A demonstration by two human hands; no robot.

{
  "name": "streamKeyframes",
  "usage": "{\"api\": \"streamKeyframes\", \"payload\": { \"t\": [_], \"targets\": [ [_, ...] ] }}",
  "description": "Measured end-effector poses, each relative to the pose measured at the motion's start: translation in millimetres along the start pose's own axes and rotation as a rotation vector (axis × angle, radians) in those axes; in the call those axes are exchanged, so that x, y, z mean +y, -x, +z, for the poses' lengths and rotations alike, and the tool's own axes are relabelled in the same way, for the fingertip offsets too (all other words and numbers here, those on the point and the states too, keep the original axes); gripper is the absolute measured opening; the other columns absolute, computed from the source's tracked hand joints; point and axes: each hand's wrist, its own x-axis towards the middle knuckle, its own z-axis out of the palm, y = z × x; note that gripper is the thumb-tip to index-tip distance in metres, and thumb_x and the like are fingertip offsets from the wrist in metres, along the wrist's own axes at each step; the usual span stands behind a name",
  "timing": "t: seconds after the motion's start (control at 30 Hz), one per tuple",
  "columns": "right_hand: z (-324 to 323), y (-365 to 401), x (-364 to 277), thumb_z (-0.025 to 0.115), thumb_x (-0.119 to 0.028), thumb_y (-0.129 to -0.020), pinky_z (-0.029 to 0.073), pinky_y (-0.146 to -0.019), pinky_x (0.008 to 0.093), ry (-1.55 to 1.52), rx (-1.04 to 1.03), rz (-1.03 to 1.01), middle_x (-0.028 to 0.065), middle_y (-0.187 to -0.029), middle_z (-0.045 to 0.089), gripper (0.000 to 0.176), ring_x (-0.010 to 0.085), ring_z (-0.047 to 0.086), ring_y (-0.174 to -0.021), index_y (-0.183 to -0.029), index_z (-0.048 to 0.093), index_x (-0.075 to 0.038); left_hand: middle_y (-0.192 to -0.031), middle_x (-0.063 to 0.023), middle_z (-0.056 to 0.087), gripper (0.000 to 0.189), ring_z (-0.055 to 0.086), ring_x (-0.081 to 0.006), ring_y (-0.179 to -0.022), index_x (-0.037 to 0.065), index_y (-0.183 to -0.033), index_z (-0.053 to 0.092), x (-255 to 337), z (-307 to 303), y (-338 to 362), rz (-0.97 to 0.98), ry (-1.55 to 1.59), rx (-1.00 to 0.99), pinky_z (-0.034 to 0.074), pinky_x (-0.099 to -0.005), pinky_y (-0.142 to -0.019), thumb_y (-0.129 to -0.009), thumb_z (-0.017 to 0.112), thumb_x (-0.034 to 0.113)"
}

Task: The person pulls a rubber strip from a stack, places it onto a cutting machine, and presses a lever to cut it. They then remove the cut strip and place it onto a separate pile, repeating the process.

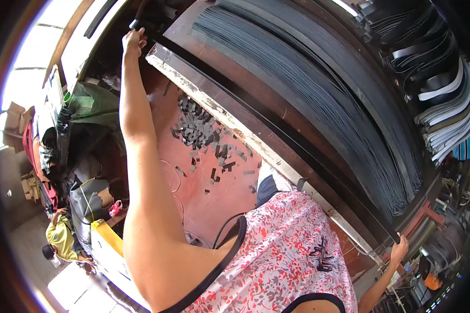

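A long, narrow black strip (277,129) stretches diagonally along the near side of the worktable. My left hand (134,41) is closed at its far upper-left end, close to a dark rod with a pale tip (136,24). At the lower right, my right hand (400,250) pinches the strip's other end near the table corner. Beside the strip, on the table, lies a thick stack of long dark strips (308,86), slightly fanned. Both arms are spread wide, and the strip looks straight between my hands. My left fingers are partly hidden from view.
The worktable has a worn, pale front edge (214,107) near my body. Small black offcuts (196,128) lie scattered on the reddish floor. More strips hang in bundles (449,115) at the right. A person in a yellow top (62,242) is at the lower left, near bags.
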Motion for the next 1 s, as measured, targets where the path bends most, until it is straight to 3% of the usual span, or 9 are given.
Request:
{"api": "streamKeyframes", "payload": {
  "t": [0.1, 0.2, 0.3, 0.37, 0.7, 0.77, 0.8, 0.9, 1.0],
  "targets": [
    [25, 6, -28, 0.068, 0.002, -0.072, 0.041, -0.098, 0.0483, -0.033, 0.019, -0.119, 0.0148, -0.100, 0.064, 0.036, 0.0356, 0.058, -0.101, -0.107, 0.065, -0.007, -0.071, -0.0075, 0.064, 0.007, 0.058, -0.0142, -0.053, 0.003, -0.085, 0.062, -17, 4, -10, -0.021, -0.079, 0.065, 0.045, -0.0286, -0.045, -0.085, 0.069, 0.005],
    [44, 13, -23, 0.066, 0.005, -0.069, 0.040, -0.100, 0.0489, 0.091, 0.018, -0.166, 0.0143, -0.099, 0.063, 0.042, 0.0345, 0.057, -0.103, -0.109, 0.065, -0.008, -0.073, -0.0078, 0.065, 0.011, 0.058, -0.0136, -0.053, 0.003, -0.095, 0.063, -46, 3, -29, -0.051, -0.123, 0.029, 0.045, -0.0287, -0.045, -0.085, 0.069, 0.005],
    [52, 16, -24, 0.066, 0.006, -0.069, 0.040, -0.100, 0.0465, 0.132, -0.027, -0.150, 0.0142, -0.099, 0.063, 0.042, 0.0338, 0.057, -0.104, -0.109, 0.065, -0.008, -0.080, -0.0083, 0.068, 0.032, 0.058, -0.0138, -0.054, 0.004, -0.118, 0.059, -70, 3, -48, -0.061, -0.097, 0.005, 0.045, -0.0294, -0.046, -0.087, 0.067, 0.004],
    [42, 19, -42, 0.065, 0.007, -0.070, 0.040, -0.096, 0.0431, 0.138, -0.062, -0.127, 0.0146, -0.101, 0.064, 0.040, 0.0333, 0.057, -0.104, -0.108, 0.066, -0.006, -0.082, -0.0073, 0.068, 0.033, 0.059, -0.0138, -0.056, 0.005, -0.119, 0.059, -74, 7, -51, -0.100, -0.017, -0.015, 0.045, -0.0295, -0.048, -0.087, 0.067, 0.004],
    [63, 24, -44, 0.065, 0.006, -0.072, 0.041, -0.099, 0.0463, 0.177, -0.082, -0.089, 0.0141, -0.105, 0.065, 0.040, 0.0330, 0.058, -0.106, -0.110, 0.067, -0.008, -0.072, -0.0057, 0.063, 0.029, 0.058, -0.0148, -0.058, 0.003, -0.112, 0.059, -83, 1, -61, -0.108, -0.099, -0.030, 0.047, -0.0323, -0.053, -0.086, 0.070, 0.005],
    [58, 23, -50, 0.065, 0.006, -0.071, 0.043, -0.097, 0.0435, 0.154, -0.089, -0.046, 0.0149, -0.105, 0.065, 0.039, 0.0345, 0.058, -0.106, -0.107, 0.068, -0.008, -0.063, -0.0044, 0.059, 0.009, 0.053, -0.0122, -0.051, 0.007, -0.084, 0.061, -84, 0, -58, -0.109, -0.098, -0.019, 0.046, -0.0309, -0.050, -0.089, 0.068, 0.010],
    [59, 23, -50, 0.064, 0.007, -0.072, 0.044, -0.095, 0.0415, 0.144, -0.077, -0.050, 0.0157, -0.106, 0.064, 0.036, 0.0357, 0.057, -0.108, -0.105, 0.068, -0.007, -0.063, -0.0044, 0.059, 0.009, 0.053, -0.0122, -0.051, 0.007, -0.084, 0.061, -86, 0, -61, -0.108, -0.103, -0.024, 0.046, -0.0309, -0.050, -0.089, 0.068, 0.010],
    [65, 25, -47, 0.062, 0.007, -0.073, 0.044, -0.096, 0.0419, 0.148, -0.067, -0.060, 0.0165, -0.106, 0.064, 0.037, 0.0355, 0.057, -0.108, -0.108, 0.067, -0.006, -0.069, -0.0056, 0.062, 0.024, 0.058, -0.0151, -0.057, 0.002, -0.107, 0.060, -91, -5, -71, -0.136, -0.117, -0.001, 0.046, -0.0354, -0.056, -0.086, 0.071, 0.005],
    [40, 26, -74, 0.062, 0.007, -0.075, 0.044, -0.097, 0.0426, 0.173, -0.224, -0.004, 0.0176, -0.109, 0.064, 0.039, 0.0355, 0.057, -0.109, -0.112, 0.064, -0.004, -0.071, -0.0055, 0.063, 0.026, 0.058, -0.0151, -0.059, 0.002, -0.109, 0.059, -92, -1, -60, -0.129, -0.150, -0.007, 0.046, -0.0365, -0.058, -0.086, 0.071, 0.006]
  ]
}}
